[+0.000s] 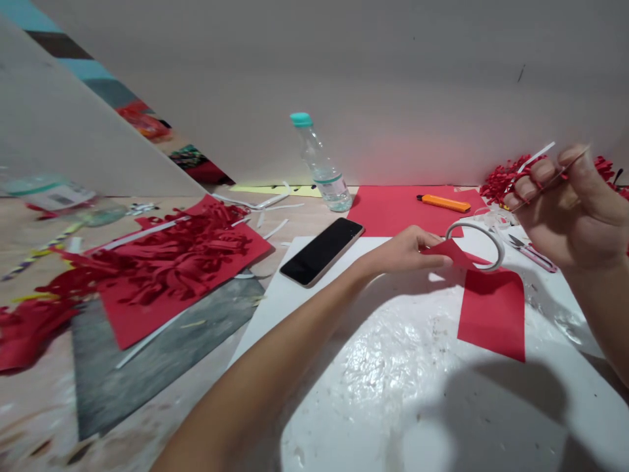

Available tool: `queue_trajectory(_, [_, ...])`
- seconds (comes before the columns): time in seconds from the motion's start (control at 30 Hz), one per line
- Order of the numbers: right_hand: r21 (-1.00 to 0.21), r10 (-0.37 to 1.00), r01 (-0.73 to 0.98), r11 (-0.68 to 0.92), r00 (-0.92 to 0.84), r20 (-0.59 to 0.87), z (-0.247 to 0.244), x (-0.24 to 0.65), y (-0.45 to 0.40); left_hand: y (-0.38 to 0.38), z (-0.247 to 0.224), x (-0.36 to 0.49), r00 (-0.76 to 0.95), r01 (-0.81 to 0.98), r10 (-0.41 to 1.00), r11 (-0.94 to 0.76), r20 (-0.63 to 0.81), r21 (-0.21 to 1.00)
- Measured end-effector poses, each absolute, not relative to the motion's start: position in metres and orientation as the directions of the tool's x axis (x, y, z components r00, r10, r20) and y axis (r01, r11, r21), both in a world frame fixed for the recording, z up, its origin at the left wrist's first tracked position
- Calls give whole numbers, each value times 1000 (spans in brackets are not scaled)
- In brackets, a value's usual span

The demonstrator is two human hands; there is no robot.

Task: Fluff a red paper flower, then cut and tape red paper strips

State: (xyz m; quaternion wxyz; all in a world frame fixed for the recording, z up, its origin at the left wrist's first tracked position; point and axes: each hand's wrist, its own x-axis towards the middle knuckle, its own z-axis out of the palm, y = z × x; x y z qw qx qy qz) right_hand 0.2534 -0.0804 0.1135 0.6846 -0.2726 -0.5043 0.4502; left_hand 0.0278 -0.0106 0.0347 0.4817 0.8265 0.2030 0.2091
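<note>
My left hand (410,252) reaches over the white board and pinches a red sheet (455,252) between thumb and fingers. Just behind that sheet a white ring (496,246), like a tape roll, stands on its edge. A flat red piece (491,314) lies in front of it; whether the two red parts join is hidden. Raised at the right, my right hand (574,203) has its fingers curled, with a thin clear strip (560,174) running from the thumb tip across the fingers. Pink-handled snips (535,254) lie below it.
A phone (322,251) rests on the white board (393,393). Behind are a leaning plastic bottle (327,170), an orange cutter (445,202) and a red sheet (383,210). Fringed red strips (181,262) pile up at left on a grey mat (162,367); red curls (506,180) lie far right.
</note>
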Motion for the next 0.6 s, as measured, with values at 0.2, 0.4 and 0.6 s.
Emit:
queue_trajectory(0.2, [-801, 812, -148, 580, 183, 555, 134, 266, -101, -11, 80, -2, 625, 282, 739, -516, 254, 809])
queue_trajectory(0.4, [-801, 810, 119, 586, -55, 584, 122, 245, -114, -39, 108, -2, 543, 454, 737, -661, 403, 597])
queue_trajectory(0.6, [-950, 921, 57, 306, -272, 280, 74, 219, -88, -55, 108, 13, 616, 457, 712, -672, 338, 583])
